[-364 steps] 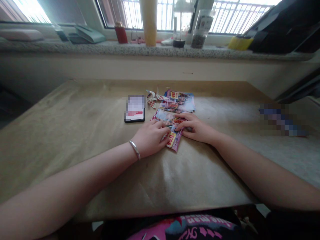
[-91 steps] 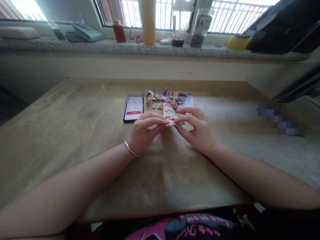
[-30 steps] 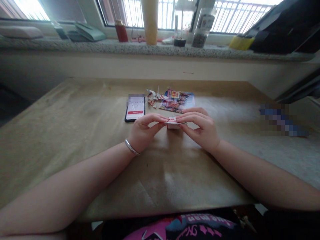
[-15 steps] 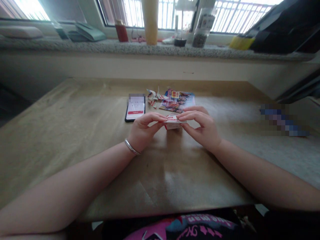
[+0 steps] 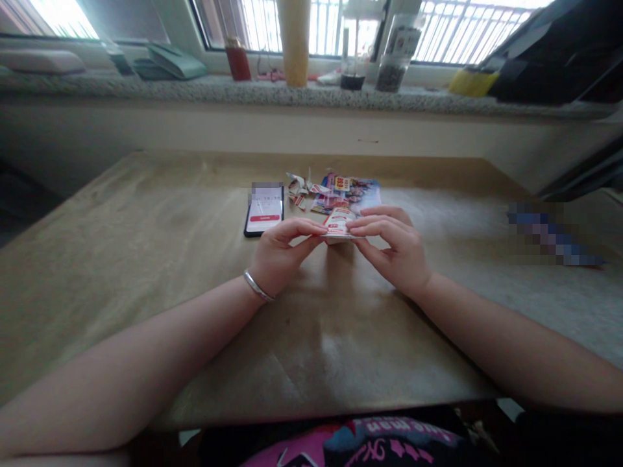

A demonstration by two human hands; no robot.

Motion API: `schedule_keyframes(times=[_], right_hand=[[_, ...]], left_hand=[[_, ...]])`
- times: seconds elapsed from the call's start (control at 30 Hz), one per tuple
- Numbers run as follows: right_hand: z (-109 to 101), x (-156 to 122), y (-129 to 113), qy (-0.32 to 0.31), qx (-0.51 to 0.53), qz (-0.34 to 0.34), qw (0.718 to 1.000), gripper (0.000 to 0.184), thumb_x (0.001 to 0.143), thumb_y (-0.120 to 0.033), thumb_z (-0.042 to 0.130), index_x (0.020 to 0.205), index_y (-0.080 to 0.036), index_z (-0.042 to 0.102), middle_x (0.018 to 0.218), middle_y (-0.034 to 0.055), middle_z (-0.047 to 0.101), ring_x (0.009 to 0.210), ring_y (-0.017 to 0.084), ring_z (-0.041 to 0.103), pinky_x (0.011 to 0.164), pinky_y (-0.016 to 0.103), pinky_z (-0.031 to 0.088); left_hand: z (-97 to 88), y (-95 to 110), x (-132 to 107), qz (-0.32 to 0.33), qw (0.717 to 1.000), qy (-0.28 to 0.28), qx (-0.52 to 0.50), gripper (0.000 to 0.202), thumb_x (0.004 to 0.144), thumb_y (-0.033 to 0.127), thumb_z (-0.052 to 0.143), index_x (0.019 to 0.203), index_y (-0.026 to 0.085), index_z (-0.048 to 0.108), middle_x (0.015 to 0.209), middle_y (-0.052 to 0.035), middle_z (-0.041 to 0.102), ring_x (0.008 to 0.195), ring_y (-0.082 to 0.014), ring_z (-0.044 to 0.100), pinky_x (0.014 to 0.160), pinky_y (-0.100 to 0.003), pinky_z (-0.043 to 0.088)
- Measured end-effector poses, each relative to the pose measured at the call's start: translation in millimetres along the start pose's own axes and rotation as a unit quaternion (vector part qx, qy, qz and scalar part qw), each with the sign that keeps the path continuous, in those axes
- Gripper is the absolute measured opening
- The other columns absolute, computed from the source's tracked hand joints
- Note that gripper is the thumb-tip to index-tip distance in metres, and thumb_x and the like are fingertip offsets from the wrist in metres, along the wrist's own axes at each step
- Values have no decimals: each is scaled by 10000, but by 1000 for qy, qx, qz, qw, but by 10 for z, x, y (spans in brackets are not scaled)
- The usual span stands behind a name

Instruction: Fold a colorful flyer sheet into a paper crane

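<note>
A phone (image 5: 265, 214) is lying on the worktop (image 5: 292, 344), its screen showing a red bar. The left hand (image 5: 287, 251) (a silver bangle (image 5: 257, 286) is circling its wrist) is pinching the left side of a folded paper (image 5: 337, 226). Crumpled scraps (image 5: 298, 187) are lying beyond. The folded paper is tilting in front of a colourful leaflet (image 5: 357, 190). The right hand (image 5: 395, 250) is pinching its right side, thumb underneath. At far right, a blurred bluish strip (image 5: 555, 237) is lying.

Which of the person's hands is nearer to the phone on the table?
Left. The left hand is just on the near side of the phone; the right hand is farther right, holding the right side of the paper.
</note>
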State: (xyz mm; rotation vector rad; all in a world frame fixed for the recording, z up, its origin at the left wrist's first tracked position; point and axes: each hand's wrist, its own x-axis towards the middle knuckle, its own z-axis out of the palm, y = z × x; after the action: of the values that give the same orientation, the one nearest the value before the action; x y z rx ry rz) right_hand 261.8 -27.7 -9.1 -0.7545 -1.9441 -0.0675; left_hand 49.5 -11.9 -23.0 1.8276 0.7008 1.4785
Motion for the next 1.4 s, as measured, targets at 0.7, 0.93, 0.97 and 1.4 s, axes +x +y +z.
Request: schedule_keyframes(times=[0.7,0.93,0.97,1.4], right_hand=[[8,-7,-49,-11,20,13,1000,132,840,-185,618,921,-271,677,921,4,737,954,201,640,866,414,513],[25,-26,-62,6,14,56,998,114,819,-205,641,916,-260,664,913,11,726,948,205,624,856,404,513],[27,-26,-62,4,16,50,999,103,818,-200,644,900,-261,658,908,6,729,952,206,623,861,405,511],[34,13,-116,-28,22,27,999,63,803,-202,646,848,-244,632,893,10,734,953,204,629,864,394,508]], left_hand=[[-40,-21,-14,27,999,-13,42,72,772,222,719,818,182,681,838,-35,694,807,-145,656,790,-306,542],[-39,3,-11,39,998,-18,50,76,802,237,685,800,173,646,844,-40,685,825,-145,650,799,-304,534],[-38,17,-8,43,997,-22,60,72,808,229,675,798,170,635,844,-42,681,826,-146,648,799,-305,530],[-39,40,5,116,979,-39,165,49,796,207,692,774,181,657,789,-20,649,750,-131,605,689,-271,496]])
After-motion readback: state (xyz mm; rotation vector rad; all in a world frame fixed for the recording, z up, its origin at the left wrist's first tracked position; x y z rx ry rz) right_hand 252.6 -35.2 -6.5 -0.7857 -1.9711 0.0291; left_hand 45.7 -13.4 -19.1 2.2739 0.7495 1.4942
